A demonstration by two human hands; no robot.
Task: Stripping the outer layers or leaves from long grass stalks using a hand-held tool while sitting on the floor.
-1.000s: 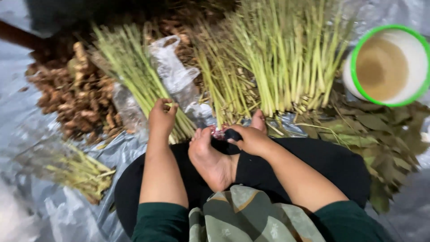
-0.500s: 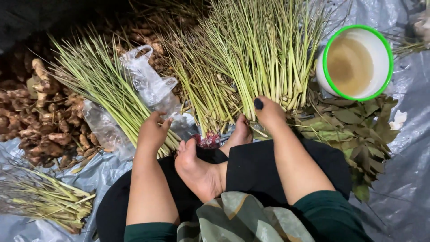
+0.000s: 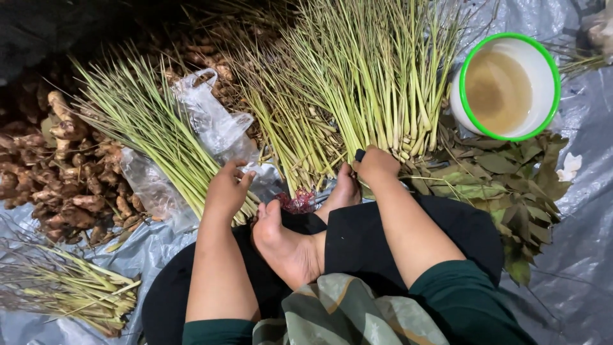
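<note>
Lemongrass stalks, long and pale green, lie in two fanned bundles on grey plastic sheeting. Left hand, fingers curled, rests on the butt ends of the left bundle. Right hand is closed in a fist against the base of the larger right bundle, near a green-rimmed white bowl.

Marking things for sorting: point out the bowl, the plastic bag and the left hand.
bowl (image 3: 474,71), head view, on its green rim.
plastic bag (image 3: 211,121), head view, on its crumpled middle.
left hand (image 3: 227,188), head view, on its back.
</note>
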